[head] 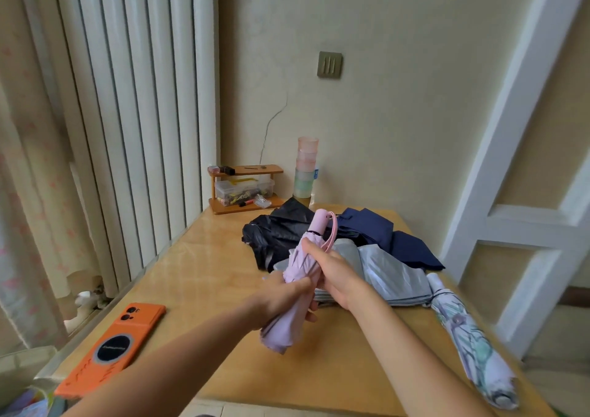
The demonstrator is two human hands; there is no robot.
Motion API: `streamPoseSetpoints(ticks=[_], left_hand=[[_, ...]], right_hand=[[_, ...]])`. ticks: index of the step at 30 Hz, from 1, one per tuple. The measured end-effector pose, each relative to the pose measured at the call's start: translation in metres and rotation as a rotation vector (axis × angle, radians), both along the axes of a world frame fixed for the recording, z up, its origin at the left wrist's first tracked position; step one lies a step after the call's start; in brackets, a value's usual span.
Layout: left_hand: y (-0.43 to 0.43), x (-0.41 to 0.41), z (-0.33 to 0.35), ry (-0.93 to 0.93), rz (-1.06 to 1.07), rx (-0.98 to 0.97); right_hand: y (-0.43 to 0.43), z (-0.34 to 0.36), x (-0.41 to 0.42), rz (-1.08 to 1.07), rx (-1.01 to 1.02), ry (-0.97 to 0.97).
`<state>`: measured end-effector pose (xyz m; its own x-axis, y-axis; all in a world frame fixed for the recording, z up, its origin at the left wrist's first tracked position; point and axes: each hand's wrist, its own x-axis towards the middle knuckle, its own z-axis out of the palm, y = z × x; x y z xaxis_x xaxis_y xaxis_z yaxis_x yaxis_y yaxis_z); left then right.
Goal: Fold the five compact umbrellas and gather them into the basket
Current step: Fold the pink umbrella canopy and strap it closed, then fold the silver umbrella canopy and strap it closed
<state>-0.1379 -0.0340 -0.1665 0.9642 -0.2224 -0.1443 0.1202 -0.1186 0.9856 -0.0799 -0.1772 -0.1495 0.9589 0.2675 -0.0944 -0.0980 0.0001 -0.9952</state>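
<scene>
An orange phone (111, 349) lies face down far to the left of the pink umbrella (300, 276), close along the left edge of the wooden surface (207, 273), its near end almost at the front corner. A wide stretch of bare wood lies between the phone and the pink umbrella.

Behind and to the left of the pink umbrella, at the back edge against the wall, stands a small wooden rack (245, 190) holding a clear box of small items. Just behind the pink umbrella stands a stack of pastel cups (306, 171).

The left hand (281, 301) grips the lower, cloth end of the pink umbrella, fingers curled round it. The pink umbrella is collapsed and held tilted above the middle of the surface, handle pointing up and away, a strap loop hanging from it. The right hand (332, 276) grips it higher up, fingers wrapped round the cloth just below the handle. A strip of bare wood runs below the pink umbrella to the front edge.

Behind the pink umbrella lies a crumpled black umbrella (274, 234). To its right lie a navy umbrella (383, 234) and, nearer, a silver umbrella (392, 276), the two overlapping. Furthest right of the pink umbrella, a white floral umbrella (472, 343) lies rolled along the right edge, its end at the front right corner.
</scene>
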Motion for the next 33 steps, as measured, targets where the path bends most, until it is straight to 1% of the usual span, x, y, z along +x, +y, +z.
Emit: streamPoseSetpoints(ticks=[1,3,5,6,9,13,14,15,16,17,19,20,21,23,26,29,31,33], left_hand=[[-0.011,0.002,0.001,-0.033,-0.02,0.038],[-0.031,0.007,0.004,-0.126,-0.052,0.169],[-0.051,0.015,0.005,-0.24,-0.058,0.383],[-0.063,0.019,0.005,-0.28,-0.065,0.463],[-0.106,0.025,0.003,-0.331,-0.12,0.54],[-0.16,0.028,0.011,-0.475,-0.154,0.718],[-0.171,0.028,0.011,-0.447,-0.173,0.713],[-0.183,0.028,0.009,-0.396,-0.191,0.683],[-0.196,0.025,0.007,-0.325,-0.191,0.647],[-0.208,0.022,0.005,-0.26,-0.176,0.601],[-0.23,0.018,-0.001,-0.117,-0.101,0.502],[-0.238,0.017,-0.004,-0.049,-0.053,0.467],[-0.245,0.017,-0.008,0.018,-0.027,0.445],[-0.253,0.016,-0.015,0.125,-0.032,0.428],[-0.266,0.016,-0.019,0.179,0.004,0.396],[-0.27,0.019,-0.017,0.095,0.074,0.388],[-0.264,0.029,-0.017,0.084,0.011,0.426],[-0.25,0.041,-0.022,-0.031,-0.073,0.486]], right_hand=[[-0.014,0.004,-0.004,-0.06,0.033,0.009],[-0.05,0.007,-0.006,-0.229,0.167,0.033],[-0.091,0.012,-0.011,-0.41,0.275,0.012],[-0.113,0.014,-0.016,-0.486,0.29,-0.001],[-0.169,0.016,-0.032,-0.607,0.308,-0.04],[-0.227,0.013,-0.046,-0.859,0.352,0.016],[-0.238,0.009,-0.05,-0.895,0.307,0.038],[-0.249,0.004,-0.053,-0.914,0.206,0.048],[-0.259,-0.003,-0.056,-0.914,0.069,0.049],[-0.268,-0.011,-0.058,-0.901,-0.117,0.043],[-0.279,-0.029,-0.062,-0.785,-0.486,0.042],[-0.281,-0.036,-0.064,-0.706,-0.593,0.059],[-0.281,-0.043,-0.064,-0.641,-0.636,0.083],[-0.275,-0.052,-0.063,-0.578,-0.691,0.11],[-0.267,-0.058,-0.058,-0.572,-0.775,0.087],[-0.259,-0.051,-0.054,-0.544,-0.797,0.095],[-0.25,-0.046,-0.049,-0.497,-0.849,0.094],[-0.241,-0.045,-0.044,-0.431,-0.968,0.092]])
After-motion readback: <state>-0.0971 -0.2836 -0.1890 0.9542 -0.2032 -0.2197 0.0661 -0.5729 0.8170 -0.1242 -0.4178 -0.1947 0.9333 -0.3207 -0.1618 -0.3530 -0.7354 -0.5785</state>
